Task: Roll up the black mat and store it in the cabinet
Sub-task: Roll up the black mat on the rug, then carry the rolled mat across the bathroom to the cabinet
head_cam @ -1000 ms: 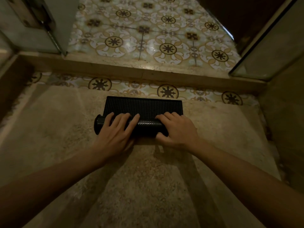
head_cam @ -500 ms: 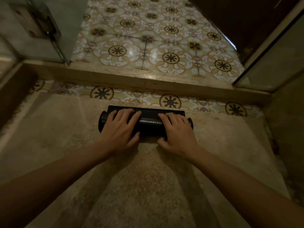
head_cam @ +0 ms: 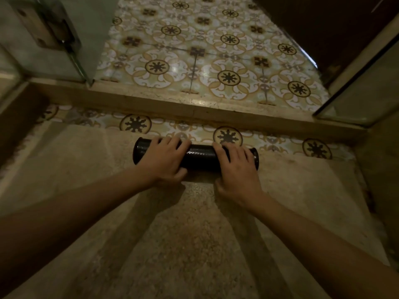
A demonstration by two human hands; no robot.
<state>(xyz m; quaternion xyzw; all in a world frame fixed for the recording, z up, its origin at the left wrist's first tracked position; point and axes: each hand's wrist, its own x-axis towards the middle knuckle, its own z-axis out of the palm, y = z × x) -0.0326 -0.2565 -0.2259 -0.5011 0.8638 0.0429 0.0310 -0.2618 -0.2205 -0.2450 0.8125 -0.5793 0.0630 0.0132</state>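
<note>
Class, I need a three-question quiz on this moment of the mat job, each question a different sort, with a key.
1. True or false: part of the black mat lies flat on the floor.
2. Which hand is nearer the roll's open left end: A) left hand B) right hand?
3. Fill in: just beyond the roll runs a raised stone ____.

Key: 1 false, it is fully rolled. 2 A. 3 step.
</note>
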